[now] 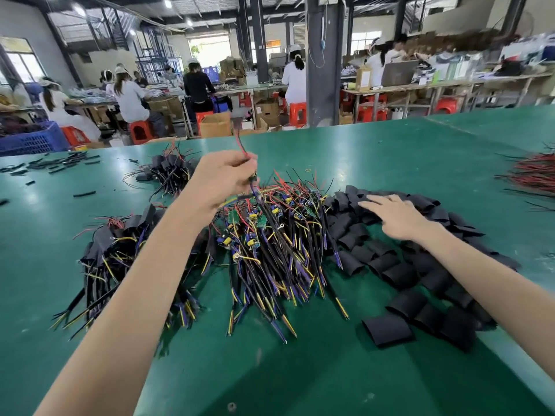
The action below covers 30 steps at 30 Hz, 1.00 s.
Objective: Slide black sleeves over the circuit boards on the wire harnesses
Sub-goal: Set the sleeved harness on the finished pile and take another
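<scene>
The left hand (222, 178) pinches one wire harness (242, 147) clear of the pile (270, 235); the right hand (393, 216), fingers straight, rests on the black sleeves (390, 274), apparently to pick one.

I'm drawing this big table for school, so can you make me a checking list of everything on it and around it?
Surface: flat green table top, glossy.
Job's things: heap of bare wire harnesses with green circuit boards; heap of short black flat sleeves to its right; sleeved harnesses piled to its left.
Clutter: small black tube offcuts far left; yellow rubber band.
Grippers: left hand pinches one lifted harness; right hand rests flat on the sleeves.
Cables: loose red and black wires at the right edge.
Surroundings: workers on red plastic stools, blue crate, grey pillar.
</scene>
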{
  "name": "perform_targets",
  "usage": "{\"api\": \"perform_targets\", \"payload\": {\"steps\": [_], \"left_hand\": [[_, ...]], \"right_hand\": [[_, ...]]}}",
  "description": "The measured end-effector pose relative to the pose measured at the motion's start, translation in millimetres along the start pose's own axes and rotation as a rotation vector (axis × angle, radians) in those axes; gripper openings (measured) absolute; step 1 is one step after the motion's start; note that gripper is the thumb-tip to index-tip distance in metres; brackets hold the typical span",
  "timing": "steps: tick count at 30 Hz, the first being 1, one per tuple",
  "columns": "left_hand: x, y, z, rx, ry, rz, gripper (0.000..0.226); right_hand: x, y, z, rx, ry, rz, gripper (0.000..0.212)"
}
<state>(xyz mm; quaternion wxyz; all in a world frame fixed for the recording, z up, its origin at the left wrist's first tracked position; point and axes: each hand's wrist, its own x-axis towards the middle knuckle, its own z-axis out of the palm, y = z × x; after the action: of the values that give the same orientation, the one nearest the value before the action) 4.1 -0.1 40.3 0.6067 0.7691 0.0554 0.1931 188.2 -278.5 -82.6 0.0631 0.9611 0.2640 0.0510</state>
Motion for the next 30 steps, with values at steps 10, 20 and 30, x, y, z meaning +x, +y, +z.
{"api": "perform_targets", "payload": {"steps": [10, 20, 30], "left_hand": [[-4, -14, 8, 0.094, 0.050, -0.015, 0.014], [-14, -29, 22, 0.035, -0.050, -0.123, 0.009], [-34, -59, 48, 0.506, -0.009, -0.163, 0.077]], "right_hand": [[5, -9, -4, -0.095, 0.223, 0.133, 0.023], [-52, -104, -47, 1.625, -0.044, -0.130, 0.021], [-72, -142, -35, 1.787, -0.070, -0.171, 0.016]]}}
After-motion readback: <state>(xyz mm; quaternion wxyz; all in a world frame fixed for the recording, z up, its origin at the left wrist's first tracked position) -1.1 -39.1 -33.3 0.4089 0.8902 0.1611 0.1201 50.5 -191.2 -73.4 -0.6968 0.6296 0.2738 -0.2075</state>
